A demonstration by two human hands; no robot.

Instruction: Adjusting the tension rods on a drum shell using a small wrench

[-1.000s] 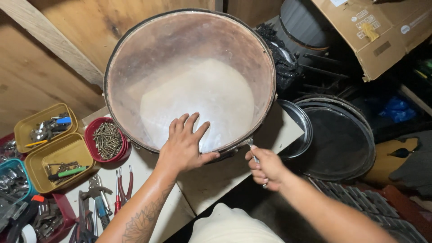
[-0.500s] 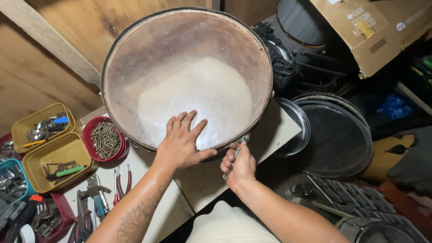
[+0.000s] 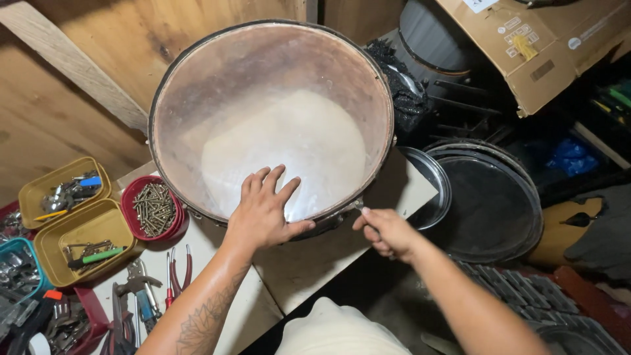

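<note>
A big round drum fills the top middle of the frame. It sits on a pale table. Its skin is cloudy white in the middle and brownish near the rim. To the right, lower down, lies a stack of dark round hoops. The left hand lies flat on the near edge of the drum skin, fingers spread wide. The right hand is closed around a small metal tool at the drum's rim. At the left of the frame a red bowl holds screws, beside two yellow trays with small tools. Pliers lie near the bottom left.
</note>
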